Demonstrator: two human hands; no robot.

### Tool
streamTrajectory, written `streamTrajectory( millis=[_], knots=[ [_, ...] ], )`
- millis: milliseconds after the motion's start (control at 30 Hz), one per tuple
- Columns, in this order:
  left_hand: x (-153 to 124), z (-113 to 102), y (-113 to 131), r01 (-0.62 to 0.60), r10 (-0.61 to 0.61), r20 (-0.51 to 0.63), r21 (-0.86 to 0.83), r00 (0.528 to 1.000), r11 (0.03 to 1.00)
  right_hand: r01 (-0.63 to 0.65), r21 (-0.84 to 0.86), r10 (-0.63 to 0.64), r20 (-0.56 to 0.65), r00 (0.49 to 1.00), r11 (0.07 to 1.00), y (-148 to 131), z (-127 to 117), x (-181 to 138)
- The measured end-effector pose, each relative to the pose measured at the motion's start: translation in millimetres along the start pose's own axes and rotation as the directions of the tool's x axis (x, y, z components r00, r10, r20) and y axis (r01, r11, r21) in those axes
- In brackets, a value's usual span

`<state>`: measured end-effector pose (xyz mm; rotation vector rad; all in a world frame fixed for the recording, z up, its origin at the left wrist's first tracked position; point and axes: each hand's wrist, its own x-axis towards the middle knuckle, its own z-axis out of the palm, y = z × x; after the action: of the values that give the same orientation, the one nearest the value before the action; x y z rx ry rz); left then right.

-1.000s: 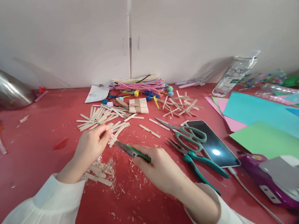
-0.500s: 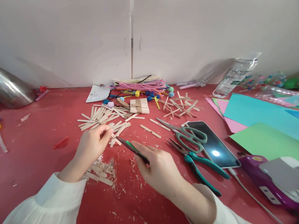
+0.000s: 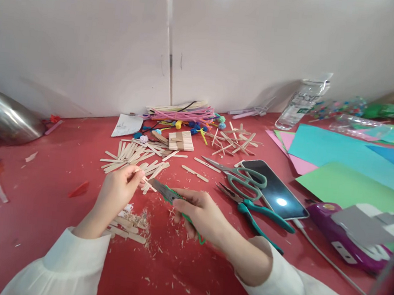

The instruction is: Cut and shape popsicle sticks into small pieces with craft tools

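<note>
Between the thumb and fingers of my left hand (image 3: 121, 191) is a thin wooden craft stick (image 3: 147, 181), its free end pointing right. My right hand (image 3: 199, 213) is closed around a green utility knife (image 3: 171, 194), whose blade (image 3: 156, 185) lies close to the stick's end; whether they touch I cannot tell. Below my left hand, wood shavings (image 3: 143, 219) and several cut sticks (image 3: 128, 232) lie on the red tabletop (image 3: 155, 279). A pile of craft sticks (image 3: 131, 154) spreads just beyond my left hand.
Right of my right hand lie scissors (image 3: 241, 178), teal-handled pliers (image 3: 263, 214), a phone (image 3: 277, 189) and a purple glue gun (image 3: 345, 238). Coloured paper (image 3: 354, 154) and a clear bottle (image 3: 302, 104) are farther right. A metal flask (image 3: 8, 113) lies at left; white panels (image 3: 87, 56) stand behind.
My right hand has turned the knife so its flat side and my thumb on it show. The left hand still pinches the stick. The whole view has shifted slightly.
</note>
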<state>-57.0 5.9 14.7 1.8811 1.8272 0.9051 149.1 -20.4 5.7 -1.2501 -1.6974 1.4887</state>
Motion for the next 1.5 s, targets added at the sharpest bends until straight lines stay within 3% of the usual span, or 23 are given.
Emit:
streamTrajectory(
  millis=[100,200,533,900,1000,1067,1133,1233,1300,1400,1500],
  knots=[
    [0,0,-1,0.016,-0.016,0.0,0.002,1.0,1.0,0.178,-0.265,-0.209,-0.092,0.974,0.948,-4,-3,-4],
    [0,0,-1,0.02,-0.02,0.0,0.007,1.0,1.0,0.189,-0.451,-0.262,-0.105,0.959,0.872,-6,-3,-7],
    [-1,5,-4,0.05,-0.048,0.032,-0.098,0.998,0.994,0.188,-0.554,-0.301,-0.12,0.946,0.811,-3,-7,-4],
    [0,5,-6,0.031,-0.029,0.035,-0.084,0.999,0.996,0.158,-0.674,-0.317,-0.119,0.941,0.722,1,-2,-5],
    [0,5,-6,0.029,-0.025,0.036,-0.091,0.999,0.995,0.153,-0.591,-0.264,-0.106,0.959,0.792,0,0,-5],
    [0,5,-6,0.035,-0.031,0.036,-0.112,0.999,0.993,0.148,-0.42,-0.198,-0.076,0.977,0.896,-1,-1,-2],
    [1,5,-4,0.054,-0.049,0.037,-0.15,0.998,0.987,0.057,-0.169,-0.062,-0.023,0.998,0.984,0,-3,2],
    [2,5,-2,0.083,-0.077,0.036,-0.189,0.996,0.979,-0.107,0.077,0.104,0.046,0.994,0.991,0,-5,5],
    [2,5,-1,0.093,-0.088,0.034,-0.185,0.996,0.978,-0.007,0.009,0.007,-0.01,1.0,1.0,-1,-7,4],
    [2,5,-2,0.104,-0.099,0.033,-0.187,0.995,0.977,0.195,-0.269,-0.231,-0.109,0.967,0.943,-3,-8,-1],
    [2,4,-1,0.097,-0.095,0.019,-0.179,0.995,0.979,0.218,-0.43,-0.302,-0.139,0.943,0.876,-3,-7,-4]
  ],
)
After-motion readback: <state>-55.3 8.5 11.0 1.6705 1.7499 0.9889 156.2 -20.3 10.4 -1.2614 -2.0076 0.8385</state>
